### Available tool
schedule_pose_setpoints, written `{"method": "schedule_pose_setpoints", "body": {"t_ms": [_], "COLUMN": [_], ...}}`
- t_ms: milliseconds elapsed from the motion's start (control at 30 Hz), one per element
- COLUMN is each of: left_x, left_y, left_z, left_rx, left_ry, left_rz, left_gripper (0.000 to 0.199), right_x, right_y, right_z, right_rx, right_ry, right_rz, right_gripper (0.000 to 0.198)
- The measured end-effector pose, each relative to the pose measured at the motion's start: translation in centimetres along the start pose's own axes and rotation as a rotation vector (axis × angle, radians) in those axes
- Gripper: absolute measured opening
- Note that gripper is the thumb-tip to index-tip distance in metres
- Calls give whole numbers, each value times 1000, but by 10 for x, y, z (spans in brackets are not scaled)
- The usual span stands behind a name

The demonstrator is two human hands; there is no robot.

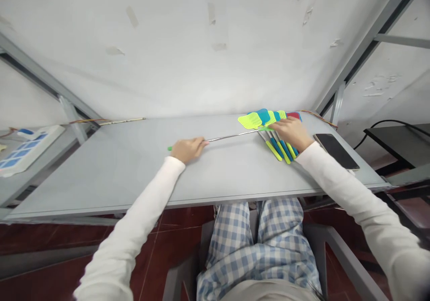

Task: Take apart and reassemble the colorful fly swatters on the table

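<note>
A fly swatter with a long thin metal rod (231, 136) stretches between my two hands, nearly level above the table. My left hand (188, 149) is closed round its handle, and a green end pokes out on the left. At the other end my right hand (291, 131) is closed on the green head part, most of which the fingers hide. Under and beside the right hand lies a fanned pile of short fly swatters. Their heads, yellow (250, 120), blue (264, 116) and red, point toward the wall, and their yellow and blue handles (273, 150) point toward me.
The grey table (117, 171) runs up to a white wall. A dark phone (337, 151) lies right of the pile. Metal frame posts stand at both sides. A white and blue object (23, 151) rests on the far left surface, and a black surface (396, 144) stands at right.
</note>
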State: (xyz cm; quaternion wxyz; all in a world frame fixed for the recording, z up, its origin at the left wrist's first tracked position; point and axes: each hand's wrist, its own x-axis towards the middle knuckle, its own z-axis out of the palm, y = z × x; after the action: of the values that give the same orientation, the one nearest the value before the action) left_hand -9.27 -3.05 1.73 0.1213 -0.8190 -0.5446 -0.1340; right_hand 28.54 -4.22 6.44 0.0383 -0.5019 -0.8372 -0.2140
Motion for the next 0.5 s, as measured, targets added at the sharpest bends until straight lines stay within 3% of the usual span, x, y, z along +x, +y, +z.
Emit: {"method": "schedule_pose_setpoints", "body": {"t_ms": [100,200,367,500], "left_x": [14,19,23,30], "left_y": [47,69,69,64], "left_z": [-6,-10,-11,-7], "left_rx": [-13,-62,-220,-626], "left_ry": [-67,-103,-143,-214], "left_rz": [59,49,-12,-145], "left_gripper": [42,41,38,35], "right_x": [16,20,17,23], "right_y": [-46,-64,-53,-31], "right_z": [-7,-6,3,-1], "right_rx": [20,30,70,116], "right_ry": [-27,-52,0,239], "right_rz": [-106,-85,-48,97], "right_gripper": [30,30,29,39]}}
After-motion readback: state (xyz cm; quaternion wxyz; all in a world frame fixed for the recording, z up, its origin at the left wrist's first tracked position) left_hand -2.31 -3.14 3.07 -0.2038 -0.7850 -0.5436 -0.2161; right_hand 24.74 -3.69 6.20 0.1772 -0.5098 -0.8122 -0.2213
